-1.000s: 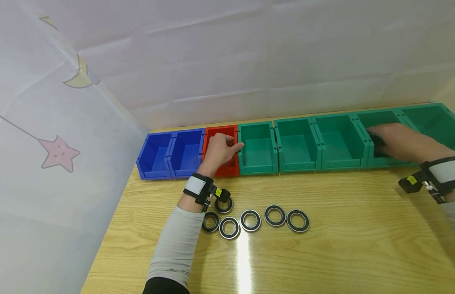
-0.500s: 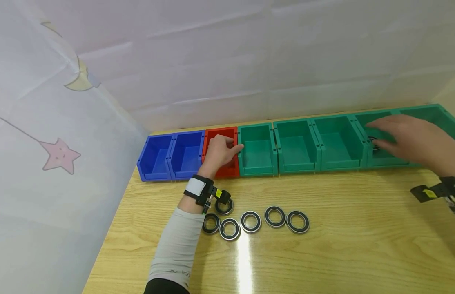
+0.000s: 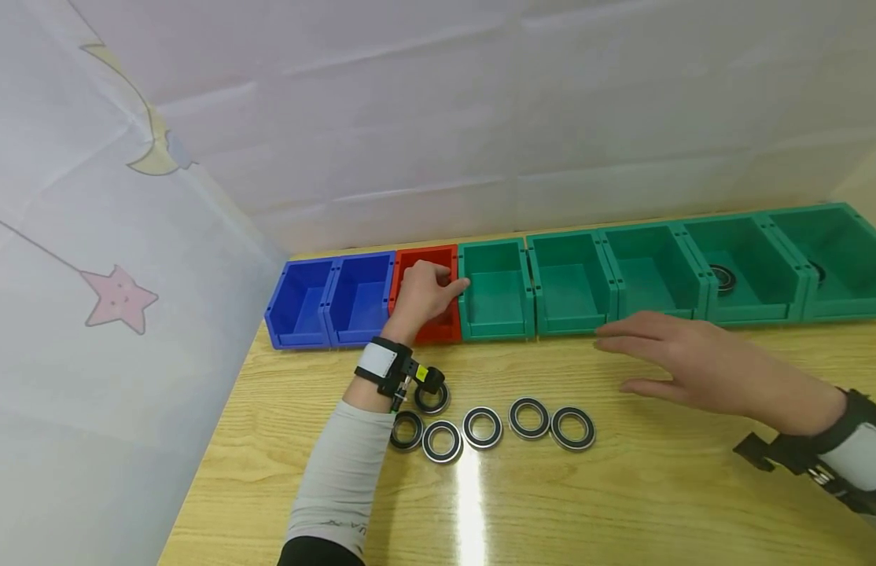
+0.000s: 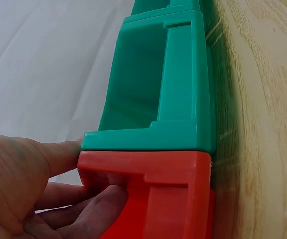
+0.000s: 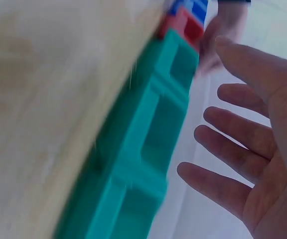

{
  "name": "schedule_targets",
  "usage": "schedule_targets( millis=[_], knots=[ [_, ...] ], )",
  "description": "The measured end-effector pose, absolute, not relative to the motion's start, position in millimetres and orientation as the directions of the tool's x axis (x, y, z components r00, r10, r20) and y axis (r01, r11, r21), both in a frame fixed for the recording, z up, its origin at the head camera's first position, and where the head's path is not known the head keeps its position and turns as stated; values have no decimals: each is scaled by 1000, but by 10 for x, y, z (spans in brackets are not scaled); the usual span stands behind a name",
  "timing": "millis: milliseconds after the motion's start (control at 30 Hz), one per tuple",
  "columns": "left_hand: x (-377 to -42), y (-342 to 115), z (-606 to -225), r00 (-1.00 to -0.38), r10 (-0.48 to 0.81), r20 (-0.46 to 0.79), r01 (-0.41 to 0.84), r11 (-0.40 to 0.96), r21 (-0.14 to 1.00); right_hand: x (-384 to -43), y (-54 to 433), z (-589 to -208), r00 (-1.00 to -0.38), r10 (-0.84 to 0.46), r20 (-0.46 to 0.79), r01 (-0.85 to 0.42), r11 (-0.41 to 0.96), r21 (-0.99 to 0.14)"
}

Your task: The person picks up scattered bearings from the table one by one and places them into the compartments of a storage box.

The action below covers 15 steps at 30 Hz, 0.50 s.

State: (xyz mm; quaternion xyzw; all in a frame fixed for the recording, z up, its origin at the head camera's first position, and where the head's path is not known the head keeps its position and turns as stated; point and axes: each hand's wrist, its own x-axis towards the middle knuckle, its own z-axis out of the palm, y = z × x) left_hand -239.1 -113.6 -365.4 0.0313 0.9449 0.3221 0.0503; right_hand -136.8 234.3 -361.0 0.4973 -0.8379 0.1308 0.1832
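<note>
My left hand (image 3: 425,292) is at the red bin (image 3: 448,330). In the left wrist view its fingers (image 4: 101,209) reach inside the red bin and the thumb lies by the adjoining green bin (image 4: 183,79), so the hand pinches the side walls. Over the table, in front of the green bins, my right hand (image 3: 682,365) is held with fingers spread and nothing in it. Nearest to it lies a black-and-silver ball bearing (image 3: 588,431), beside another bearing (image 3: 546,417). More bearings lie further left, one partly behind the left wrist camera.
Two blue bins (image 3: 358,334) stand at the left end of the row, against a white cloth backdrop (image 3: 410,118). One bearing (image 3: 726,285) lies in the second green bin from the right. Another bearing (image 3: 820,273) shows partly in the rightmost bin. The wooden table (image 3: 622,503) extends forward.
My right hand has come out of the second green bin from the right, leaving a bearing there, and moved left and toward me over the table. The left hand has stayed put.
</note>
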Motion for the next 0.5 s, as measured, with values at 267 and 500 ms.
schedule_targets(
  millis=[267,500],
  knots=[
    [-2393,-1131,-3656,-993,79,-84,11,791,611,-1142,2063,-3696,-417,-841,346,-904,424,-57],
    [-2382,-1120,-3645,-993,81,-86,12,796,606,-1060,1919,-3804,-390,-872,295,-921,377,-103]
  ],
)
